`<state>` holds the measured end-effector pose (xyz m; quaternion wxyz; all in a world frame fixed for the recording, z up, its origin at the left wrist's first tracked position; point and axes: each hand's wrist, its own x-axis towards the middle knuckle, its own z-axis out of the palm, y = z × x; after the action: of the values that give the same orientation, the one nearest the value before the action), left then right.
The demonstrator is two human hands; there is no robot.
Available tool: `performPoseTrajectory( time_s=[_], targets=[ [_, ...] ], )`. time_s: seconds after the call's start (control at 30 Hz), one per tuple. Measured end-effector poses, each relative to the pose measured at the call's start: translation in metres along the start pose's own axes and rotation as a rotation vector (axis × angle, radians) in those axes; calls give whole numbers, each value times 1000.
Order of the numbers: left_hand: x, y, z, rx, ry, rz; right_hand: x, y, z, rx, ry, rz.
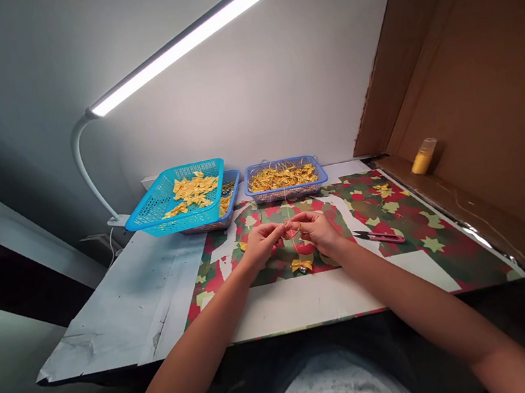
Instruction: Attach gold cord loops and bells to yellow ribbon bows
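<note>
My left hand (265, 239) and my right hand (318, 229) meet over the patterned table cover, fingertips pinched close together. Between them runs a thin gold cord (294, 234), bent into a loop, and both hands grip it. One strand rises toward the basket behind. Just below my hands a gold ribbon bow (302, 265) with a small silvery piece at its middle seems to hang from the cord or lie under it; I cannot tell which. Another yellow piece (243, 246) is partly hidden beside my left hand.
Thread snips (380, 237) lie to the right, beyond them a yellow bow (383, 189). A blue basket (144, 217) of yellow bows rests on another basket (236, 191); a purple basket (287, 193) holds gold ribbon pieces. A lamp (179, 45) overhangs. A yellow-filled container (423, 156) stands right.
</note>
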<state>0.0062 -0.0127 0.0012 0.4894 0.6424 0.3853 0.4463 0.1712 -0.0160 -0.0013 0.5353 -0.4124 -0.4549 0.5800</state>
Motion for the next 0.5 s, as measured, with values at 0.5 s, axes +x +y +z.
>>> performPoseTrajectory(
  time_s=[0.5],
  targets=[
    [-2, 2, 1, 89, -10, 17, 5, 4, -5, -68, -25, 23]
  ],
)
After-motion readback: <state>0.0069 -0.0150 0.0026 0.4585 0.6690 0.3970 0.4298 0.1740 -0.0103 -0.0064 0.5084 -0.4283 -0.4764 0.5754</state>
